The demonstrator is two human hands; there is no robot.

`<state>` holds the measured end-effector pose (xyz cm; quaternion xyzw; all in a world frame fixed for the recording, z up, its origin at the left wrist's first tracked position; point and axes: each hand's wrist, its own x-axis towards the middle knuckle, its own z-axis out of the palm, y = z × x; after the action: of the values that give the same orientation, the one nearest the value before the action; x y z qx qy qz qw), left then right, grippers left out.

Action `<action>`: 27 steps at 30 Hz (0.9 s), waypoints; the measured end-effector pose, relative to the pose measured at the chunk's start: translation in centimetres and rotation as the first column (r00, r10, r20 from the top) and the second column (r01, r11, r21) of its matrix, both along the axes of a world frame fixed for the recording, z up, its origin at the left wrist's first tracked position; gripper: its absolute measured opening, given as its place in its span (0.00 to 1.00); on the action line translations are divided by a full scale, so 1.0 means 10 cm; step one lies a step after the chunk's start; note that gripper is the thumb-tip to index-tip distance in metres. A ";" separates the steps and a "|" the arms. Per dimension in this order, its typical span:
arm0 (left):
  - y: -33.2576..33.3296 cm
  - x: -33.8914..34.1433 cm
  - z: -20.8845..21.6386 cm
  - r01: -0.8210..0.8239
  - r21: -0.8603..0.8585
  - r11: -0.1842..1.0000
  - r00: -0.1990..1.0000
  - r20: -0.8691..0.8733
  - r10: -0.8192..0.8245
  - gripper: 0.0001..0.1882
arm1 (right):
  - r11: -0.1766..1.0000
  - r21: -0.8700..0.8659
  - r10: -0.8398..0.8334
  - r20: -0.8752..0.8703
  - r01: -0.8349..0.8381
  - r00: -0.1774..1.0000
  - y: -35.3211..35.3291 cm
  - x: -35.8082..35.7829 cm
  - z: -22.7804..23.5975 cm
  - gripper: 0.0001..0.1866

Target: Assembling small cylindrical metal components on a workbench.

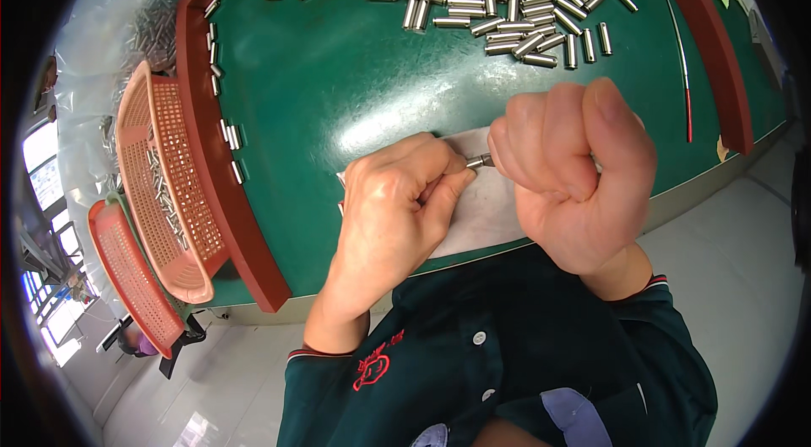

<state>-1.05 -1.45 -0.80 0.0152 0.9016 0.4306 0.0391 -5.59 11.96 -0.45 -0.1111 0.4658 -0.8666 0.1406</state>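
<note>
My left hand is closed, its thumb and forefinger pinching a small shiny metal cylinder that mostly hides in the fingers. Opposite it, my right hand is wrapped in a fist around a slim tool whose grey metal end meets the cylinder. The fist hides the tool's handle, so its kind cannot be made out. Both hands are over a whitish sheet lying at the near edge of the green tabletop.
Many loose metal cylinders cover the table's far side; a few lie along the red-brown left rail. By the right rail lies a thin red-handled tool. Left of the table are an orange basket with small metal parts and a pink basket.
</note>
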 end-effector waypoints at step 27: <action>-0.22 -0.01 0.00 -0.104 0.977 0.187 0.975 0.137 -0.176 0.07 | 0.977 -0.144 -0.154 0.021 0.155 0.988 0.11 0.14 -0.03 0.22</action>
<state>-1.13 -3.69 -0.82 0.0105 0.4083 0.9036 0.1291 -4.15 13.08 -0.71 -0.0805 0.4080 -0.9070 0.0666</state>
